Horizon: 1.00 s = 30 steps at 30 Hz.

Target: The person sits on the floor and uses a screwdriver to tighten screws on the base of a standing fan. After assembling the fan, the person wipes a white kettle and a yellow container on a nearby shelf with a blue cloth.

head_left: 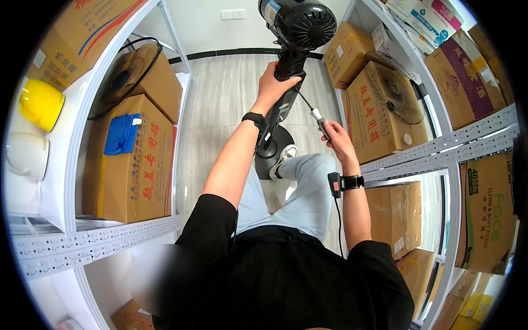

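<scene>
The left hand (273, 81) was wrapped fully round the black upright plastic pole of a standing fan (281, 104), gripping just below the black ribbed motor housing (303, 23). The right hand (335, 138) was curled shut on the pale-handled screwdriver (318, 117), whose thin shaft slanted up and left to meet the pole just under the left hand. The fan stood on the pale wood-look floor (220, 104) in the aisle between two white metal shelving racks (88, 245), its round dark base (278, 144) beside the person's white shoe (281, 160).

As a judgement, the work was mid-way: the pole stood on its base and carried the motor, yet the motor showed no grille and no blades — two round black wire fan grilles, one (122, 77) on the left rack and one (397, 88) on the right, leaned against brown cardboard boxes (132, 165). The fastening at the pole looked still in hand.

The screwdriver tip and any screw were too small to make out, and the motor's top was cut off by the frame edge. A wrist-worn black device (334, 184) trailed a cable downward.
</scene>
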Each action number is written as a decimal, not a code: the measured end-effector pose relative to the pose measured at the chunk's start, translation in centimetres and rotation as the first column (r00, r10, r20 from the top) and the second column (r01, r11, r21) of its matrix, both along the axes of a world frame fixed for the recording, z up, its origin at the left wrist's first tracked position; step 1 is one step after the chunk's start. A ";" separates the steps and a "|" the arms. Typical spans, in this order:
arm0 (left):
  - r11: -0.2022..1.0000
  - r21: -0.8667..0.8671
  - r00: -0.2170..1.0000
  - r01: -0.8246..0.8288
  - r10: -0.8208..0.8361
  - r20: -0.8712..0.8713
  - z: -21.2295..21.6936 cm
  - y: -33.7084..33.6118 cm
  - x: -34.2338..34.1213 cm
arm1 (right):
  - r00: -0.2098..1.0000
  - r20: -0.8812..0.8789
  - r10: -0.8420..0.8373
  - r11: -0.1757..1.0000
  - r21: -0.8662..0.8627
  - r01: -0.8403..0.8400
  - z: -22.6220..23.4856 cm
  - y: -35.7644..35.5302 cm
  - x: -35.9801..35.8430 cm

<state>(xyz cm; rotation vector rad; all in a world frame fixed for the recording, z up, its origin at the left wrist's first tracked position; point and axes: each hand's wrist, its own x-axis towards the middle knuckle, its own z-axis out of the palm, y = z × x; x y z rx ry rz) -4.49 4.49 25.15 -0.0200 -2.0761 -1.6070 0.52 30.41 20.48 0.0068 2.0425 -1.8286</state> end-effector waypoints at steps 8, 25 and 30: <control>1.000 0.005 1.000 0.004 -0.004 0.018 0.0 -0.4 0.1 | 0.995 0.096 -0.028 1.000 -0.009 0.029 2.0 -0.5 0.4; 1.000 0.001 1.000 0.006 -0.006 0.008 -0.4 -0.1 -0.3 | 0.997 -0.026 -0.070 0.996 -0.054 0.068 0.4 -0.4 0.7; 1.000 -0.007 1.000 -0.019 0.019 -0.007 -0.8 -0.4 -0.6 | 0.993 -0.061 -0.106 0.994 -0.008 0.105 0.8 -1.1 1.1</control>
